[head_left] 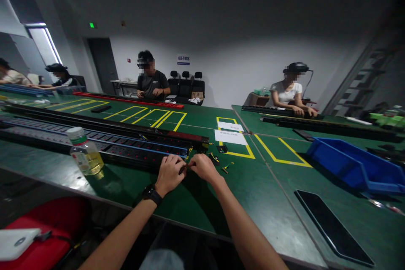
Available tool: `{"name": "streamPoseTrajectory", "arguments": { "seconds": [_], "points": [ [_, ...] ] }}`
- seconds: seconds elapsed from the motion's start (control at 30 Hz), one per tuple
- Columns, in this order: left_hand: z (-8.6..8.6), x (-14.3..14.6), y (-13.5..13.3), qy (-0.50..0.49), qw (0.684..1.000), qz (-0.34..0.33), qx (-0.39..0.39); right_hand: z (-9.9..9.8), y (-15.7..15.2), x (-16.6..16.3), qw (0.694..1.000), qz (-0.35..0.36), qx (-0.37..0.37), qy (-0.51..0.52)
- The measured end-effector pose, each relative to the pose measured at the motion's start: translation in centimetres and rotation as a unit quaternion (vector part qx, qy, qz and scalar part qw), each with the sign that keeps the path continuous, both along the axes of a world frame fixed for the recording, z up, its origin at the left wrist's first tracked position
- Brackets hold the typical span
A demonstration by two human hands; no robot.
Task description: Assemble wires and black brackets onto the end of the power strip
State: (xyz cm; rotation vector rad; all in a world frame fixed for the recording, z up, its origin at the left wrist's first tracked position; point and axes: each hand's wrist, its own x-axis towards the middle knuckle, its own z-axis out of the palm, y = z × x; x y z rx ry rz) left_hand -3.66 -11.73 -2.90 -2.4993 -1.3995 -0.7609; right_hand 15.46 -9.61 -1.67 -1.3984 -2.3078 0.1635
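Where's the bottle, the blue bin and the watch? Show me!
bottle (85,156), head view, on its clear body with the yellowish liquid.
blue bin (354,168), head view, on its blue wall.
watch (153,194), head view, on its black band at the wrist.

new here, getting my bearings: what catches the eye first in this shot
The two hands meeting mid-table: the left hand and right hand pinch a small dark part at the end of a long black power strip. A bottle of yellowish liquid stands to the left, a blue bin lies to the right.
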Motion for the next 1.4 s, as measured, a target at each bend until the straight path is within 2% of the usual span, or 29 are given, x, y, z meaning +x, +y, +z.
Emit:
{"name": "streamPoseTrajectory", "arguments": {
  "seconds": [0.4,0.63,0.83,1.07,1.27,1.4],
  "points": [
    [-0.3,0.3,0.3,-0.020,1.000,-0.005,0.001,-1.7,-0.2,0.5,0.998,-0.014,0.046,0.030],
    [-0.3,0.4,0.3,-0.026,1.000,-0.010,0.007,-2.1,-1.0,1.2,0.997,-0.015,0.059,0.052],
    [-0.4,0.3,0.2,-0.035,0.999,-0.013,0.013,-2.2,-0.9,2.4,0.983,-0.126,0.098,0.090],
    [-0.6,0.4,0.4,-0.037,0.999,-0.017,0.020,-3.1,0.1,3.2,0.964,-0.203,0.138,0.099],
    [-0.6,0.4,0.5,-0.039,0.999,-0.016,0.024,-2.6,0.0,3.5,0.958,-0.247,0.106,0.101],
    [-0.6,0.4,0.5,-0.042,0.999,-0.018,0.028,-1.5,-0.5,4.7,0.914,-0.371,0.059,0.151]
  ]
}}
